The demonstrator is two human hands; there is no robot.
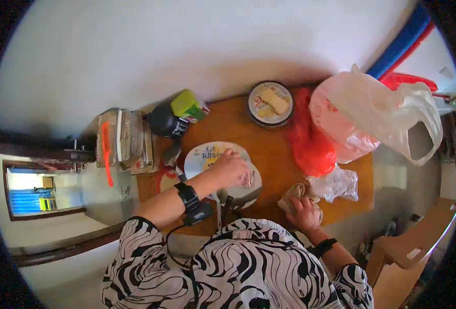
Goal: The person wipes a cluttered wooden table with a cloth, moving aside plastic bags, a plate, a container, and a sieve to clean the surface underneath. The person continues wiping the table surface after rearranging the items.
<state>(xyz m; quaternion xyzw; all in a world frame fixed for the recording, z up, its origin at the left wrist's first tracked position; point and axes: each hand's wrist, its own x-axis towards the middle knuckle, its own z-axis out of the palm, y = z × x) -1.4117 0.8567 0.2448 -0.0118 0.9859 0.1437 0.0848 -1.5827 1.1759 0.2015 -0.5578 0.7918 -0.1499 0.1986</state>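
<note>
My left hand point(232, 169) is over a white printed hand fan point(196, 164), its fingers curled and pointing down. What they hold, if anything, is hidden beneath them. A greyish-white rounded panel point(248, 193) lies at the near right of the fan, with a dark handle-like piece point(227, 200) by its near edge. On the right, my right hand point(305, 212) grips a crumpled brown cloth point(291, 196) against the wooden table point(269, 149). Both wrists wear black bands.
Behind the cloth lie a clear plastic bag point(341, 183), a red bag point(313, 154) and a large whitish bag point(372, 108). A round dish with yellowish pieces point(270, 103) stands near the wall. At left are a green box point(189, 106), a black rounded object point(163, 121) and stacked books point(127, 139).
</note>
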